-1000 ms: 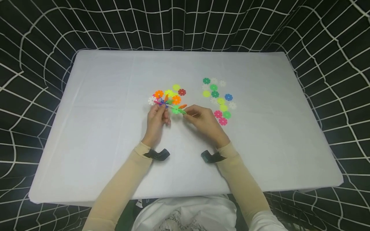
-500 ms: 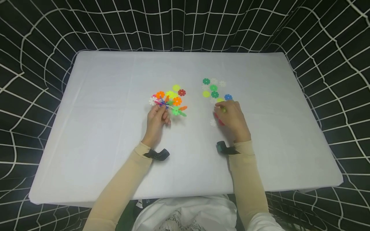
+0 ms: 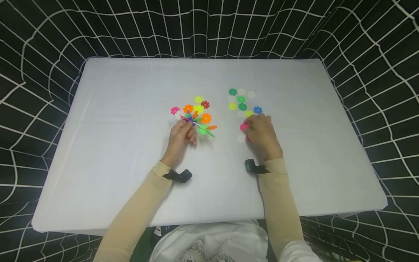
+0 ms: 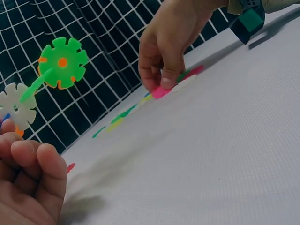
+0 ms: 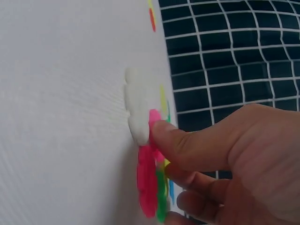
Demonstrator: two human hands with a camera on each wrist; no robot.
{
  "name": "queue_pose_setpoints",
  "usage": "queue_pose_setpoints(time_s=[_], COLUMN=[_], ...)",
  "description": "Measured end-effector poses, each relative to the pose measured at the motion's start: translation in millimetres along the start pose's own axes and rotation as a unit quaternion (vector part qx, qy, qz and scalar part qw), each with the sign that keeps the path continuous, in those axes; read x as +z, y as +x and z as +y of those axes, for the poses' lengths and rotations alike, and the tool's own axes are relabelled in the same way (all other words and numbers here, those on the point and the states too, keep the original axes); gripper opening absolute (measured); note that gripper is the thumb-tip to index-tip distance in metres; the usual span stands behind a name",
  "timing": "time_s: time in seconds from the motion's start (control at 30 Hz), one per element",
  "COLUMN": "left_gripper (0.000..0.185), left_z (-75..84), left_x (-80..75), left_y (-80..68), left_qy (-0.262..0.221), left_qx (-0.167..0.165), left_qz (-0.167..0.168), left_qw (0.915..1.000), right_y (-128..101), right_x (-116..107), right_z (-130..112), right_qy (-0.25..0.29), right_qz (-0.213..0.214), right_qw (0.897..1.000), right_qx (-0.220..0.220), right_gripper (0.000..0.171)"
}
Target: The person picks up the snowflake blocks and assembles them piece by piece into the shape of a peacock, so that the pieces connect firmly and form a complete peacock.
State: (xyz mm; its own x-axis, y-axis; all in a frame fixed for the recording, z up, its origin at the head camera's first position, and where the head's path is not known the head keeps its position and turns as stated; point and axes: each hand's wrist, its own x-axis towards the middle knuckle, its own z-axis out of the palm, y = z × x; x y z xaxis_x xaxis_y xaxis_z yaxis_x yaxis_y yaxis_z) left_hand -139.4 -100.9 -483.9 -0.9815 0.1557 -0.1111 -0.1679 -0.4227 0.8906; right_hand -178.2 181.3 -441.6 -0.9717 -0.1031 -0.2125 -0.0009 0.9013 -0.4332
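My left hand (image 3: 186, 127) grips a cluster of joined snowflake discs (image 3: 197, 115) in orange, green, yellow, pink and white, held just above the white table (image 3: 131, 109). In the left wrist view the left hand's fingers (image 4: 33, 173) curl under a green disc (image 4: 63, 63) and a white disc (image 4: 16, 108) of that cluster. My right hand (image 3: 251, 127) pinches a pink disc (image 3: 243, 126) at the near end of the loose discs (image 3: 241, 100). The right wrist view shows its thumb (image 5: 187, 145) pressing that pink disc (image 5: 152, 119) beside a white disc (image 5: 137, 108).
Several loose discs, green, yellow, white and blue (image 3: 257, 110), lie right of centre. A white disc (image 3: 241, 138) lies beside my right hand. Black netting with white cords (image 3: 39, 72) surrounds the table on all sides.
My right hand left the cluster, moved right to the loose discs and now pinches a pink one. My left hand has shifted the cluster slightly right and turned it.
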Motion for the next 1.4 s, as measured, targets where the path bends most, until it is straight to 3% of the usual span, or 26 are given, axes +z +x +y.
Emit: queue_pose_setpoints(time_s=[0.1,0.2,0.27,0.37,0.43,0.5,0.63,0.87,1.2,1.4], left_gripper=[0.020,0.020,0.020,0.020,0.021,0.023,0.023,0.021,0.023,0.023], left_z=[-0.9,-2.1,-2.3,-2.2,-1.9,-1.8,-1.7,-2.6,-1.9,-3.5], left_x=[-0.4,-0.9,-0.8,-0.5,0.0,0.7,1.2,0.8,-0.2,-1.2], left_y=[0.0,-0.3,-0.3,0.2,0.7,1.1,1.1,0.9,0.7,2.1], left_qy=[0.002,0.002,0.000,0.001,0.003,0.006,0.015,0.029,0.030,0.024], left_qx=[-0.002,-0.006,-0.008,-0.007,-0.006,-0.004,-0.001,0.001,-0.001,-0.002], left_qz=[-0.011,-0.017,-0.018,-0.019,-0.020,-0.020,-0.021,-0.025,-0.025,-0.024], left_qw=[0.9999,0.9998,0.9998,0.9998,0.9998,0.9998,0.9997,0.9993,0.9992,0.9994], right_y=[0.9,-0.9,-3.7,-8.3,-11.6,-14.2,-16.7,-18.2,-16.3,-15.6], right_x=[4.4,9.6,11.8,13.7,14.0,14.5,15.8,19.5,26.0,26.5], right_z=[-5.1,-15.6,-25.3,-38.8,-45.3,-49.4,-53.2,-56.1,-56.9,-55.6], right_qy=[0.039,0.129,0.216,0.333,0.376,0.395,0.392,0.350,0.359,0.330], right_qz=[0.021,0.032,0.022,0.004,-0.006,-0.012,-0.016,0.005,0.034,0.054], right_qw=[0.999,0.991,0.975,0.940,0.922,0.913,0.916,0.930,0.922,0.929], right_qx=[-0.008,-0.024,-0.042,-0.073,-0.091,-0.095,-0.088,-0.112,-0.140,-0.155], right_gripper=[0.028,0.022,0.021,0.020,0.020,0.020,0.020,0.022,0.023,0.022])
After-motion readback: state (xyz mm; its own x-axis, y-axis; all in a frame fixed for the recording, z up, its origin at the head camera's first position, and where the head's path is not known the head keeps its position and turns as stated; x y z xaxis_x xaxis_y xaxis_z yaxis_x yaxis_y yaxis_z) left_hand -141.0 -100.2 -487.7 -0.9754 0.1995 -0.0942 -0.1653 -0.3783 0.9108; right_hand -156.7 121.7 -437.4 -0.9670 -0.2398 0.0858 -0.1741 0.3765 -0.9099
